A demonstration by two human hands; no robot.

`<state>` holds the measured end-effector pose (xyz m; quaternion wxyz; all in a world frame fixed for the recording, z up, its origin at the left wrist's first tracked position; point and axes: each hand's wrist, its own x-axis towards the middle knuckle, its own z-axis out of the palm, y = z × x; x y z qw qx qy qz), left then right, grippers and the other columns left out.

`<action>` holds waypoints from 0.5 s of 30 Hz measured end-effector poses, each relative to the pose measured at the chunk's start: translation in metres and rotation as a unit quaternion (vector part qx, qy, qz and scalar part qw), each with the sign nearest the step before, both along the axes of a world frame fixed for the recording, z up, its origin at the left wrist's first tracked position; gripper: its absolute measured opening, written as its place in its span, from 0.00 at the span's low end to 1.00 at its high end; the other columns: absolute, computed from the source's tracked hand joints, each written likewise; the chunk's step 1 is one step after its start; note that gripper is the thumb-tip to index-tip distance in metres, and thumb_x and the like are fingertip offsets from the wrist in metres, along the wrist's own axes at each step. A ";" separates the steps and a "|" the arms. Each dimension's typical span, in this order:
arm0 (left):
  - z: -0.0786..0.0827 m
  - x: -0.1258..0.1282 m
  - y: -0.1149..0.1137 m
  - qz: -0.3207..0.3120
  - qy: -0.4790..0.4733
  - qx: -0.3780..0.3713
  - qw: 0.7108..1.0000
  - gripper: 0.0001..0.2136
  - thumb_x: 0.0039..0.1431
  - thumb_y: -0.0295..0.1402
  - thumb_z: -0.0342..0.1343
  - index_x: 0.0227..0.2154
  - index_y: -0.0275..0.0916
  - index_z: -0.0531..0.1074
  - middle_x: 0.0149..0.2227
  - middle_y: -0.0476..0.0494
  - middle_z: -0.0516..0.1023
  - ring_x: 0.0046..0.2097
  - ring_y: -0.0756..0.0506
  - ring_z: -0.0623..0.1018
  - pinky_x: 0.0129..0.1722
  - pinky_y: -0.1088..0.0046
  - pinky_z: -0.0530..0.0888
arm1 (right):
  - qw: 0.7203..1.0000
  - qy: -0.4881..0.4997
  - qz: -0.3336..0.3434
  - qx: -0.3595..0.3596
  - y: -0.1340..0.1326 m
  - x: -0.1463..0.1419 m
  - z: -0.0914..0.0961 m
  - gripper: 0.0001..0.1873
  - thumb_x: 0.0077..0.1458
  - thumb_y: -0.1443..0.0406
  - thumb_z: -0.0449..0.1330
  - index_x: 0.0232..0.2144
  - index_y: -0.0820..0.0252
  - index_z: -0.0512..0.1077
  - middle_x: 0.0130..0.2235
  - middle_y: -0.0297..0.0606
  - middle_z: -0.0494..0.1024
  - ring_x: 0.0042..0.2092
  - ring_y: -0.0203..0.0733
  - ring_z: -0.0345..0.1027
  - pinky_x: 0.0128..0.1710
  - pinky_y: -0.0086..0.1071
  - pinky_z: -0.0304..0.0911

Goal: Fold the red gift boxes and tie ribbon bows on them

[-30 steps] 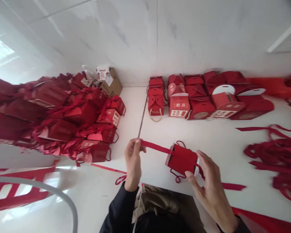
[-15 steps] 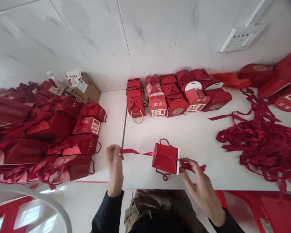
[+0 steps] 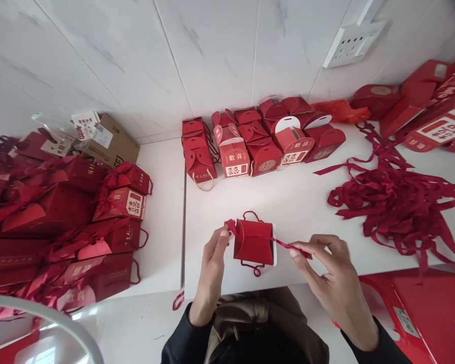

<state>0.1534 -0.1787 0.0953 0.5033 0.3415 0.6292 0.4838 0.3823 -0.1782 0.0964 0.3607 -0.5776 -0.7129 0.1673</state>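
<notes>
A small red gift box (image 3: pixel 253 242) lies on its side near the front edge of the white table (image 3: pixel 288 202). A thin red ribbon (image 3: pixel 282 243) runs across the box. My left hand (image 3: pixel 213 263) pinches one end of the ribbon at the box's left edge. My right hand (image 3: pixel 326 268) pinches the other end just right of the box, fingers closed on it. A cord handle loops out above and below the box.
A row of closed red boxes (image 3: pixel 250 146) stands at the back by the tiled wall. A heap of loose red ribbons (image 3: pixel 394 207) lies at right. Many ribboned red boxes (image 3: pixel 72 217) are piled at left beside a cardboard carton (image 3: pixel 111 144). A red stool (image 3: pixel 420 313) sits lower right.
My left hand has come in from far left up to the box, shortening the stretched ribbon. My right hand stays at the right end. The camera view has shifted right.
</notes>
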 end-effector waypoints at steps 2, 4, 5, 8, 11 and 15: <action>0.002 0.003 0.007 0.001 -0.060 0.057 0.997 0.14 0.67 0.46 0.56 0.45 0.43 0.79 0.50 0.42 0.80 0.53 0.41 0.76 0.52 0.67 0.71 | 0.997 -0.053 0.005 0.048 0.004 0.001 0.006 0.09 0.68 0.59 0.59 0.42 0.51 0.79 0.32 0.37 0.73 0.36 0.45 0.67 0.36 0.38 0.66; 0.005 0.005 0.012 -0.006 -0.093 0.098 0.991 0.10 0.66 0.42 0.59 0.43 0.44 0.78 0.49 0.44 0.81 0.52 0.43 0.77 0.52 0.68 0.71 | 0.997 -0.057 0.020 0.055 0.007 0.000 0.013 0.08 0.68 0.62 0.59 0.44 0.52 0.78 0.31 0.34 0.76 0.32 0.42 0.68 0.37 0.39 0.66; 0.008 0.005 0.014 -0.013 -0.101 0.112 0.988 0.09 0.66 0.41 0.59 0.42 0.43 0.78 0.48 0.44 0.81 0.50 0.43 0.78 0.50 0.69 0.72 | 0.997 -0.048 0.024 0.053 0.009 -0.001 0.017 0.08 0.69 0.63 0.59 0.45 0.53 0.77 0.32 0.34 0.78 0.32 0.41 0.69 0.38 0.39 0.67; 0.017 0.004 0.019 -0.045 -0.101 0.125 0.986 0.10 0.67 0.41 0.57 0.36 0.41 0.76 0.38 0.45 0.82 0.43 0.45 0.78 0.45 0.70 0.73 | 0.999 -0.006 0.021 0.043 0.016 -0.010 0.033 0.09 0.68 0.65 0.58 0.48 0.54 0.76 0.42 0.36 0.82 0.40 0.43 0.75 0.42 0.37 0.71; 0.027 0.006 0.022 -0.106 -0.037 0.103 0.988 0.12 0.68 0.43 0.54 0.35 0.40 0.75 0.30 0.47 0.78 0.33 0.47 0.74 0.38 0.72 0.71 | 0.996 0.017 0.085 0.039 0.026 -0.026 0.049 0.13 0.69 0.66 0.55 0.53 0.54 0.74 0.51 0.39 0.80 0.52 0.46 0.74 0.50 0.38 0.72; 0.034 0.012 0.023 -0.210 0.079 0.120 0.967 0.10 0.63 0.41 0.59 0.36 0.38 0.76 0.30 0.46 0.76 0.32 0.47 0.71 0.35 0.71 0.68 | 0.964 -0.010 0.265 0.038 0.040 -0.047 0.059 0.24 0.71 0.69 0.47 0.65 0.53 0.62 0.58 0.41 0.75 0.62 0.47 0.66 0.63 0.49 0.64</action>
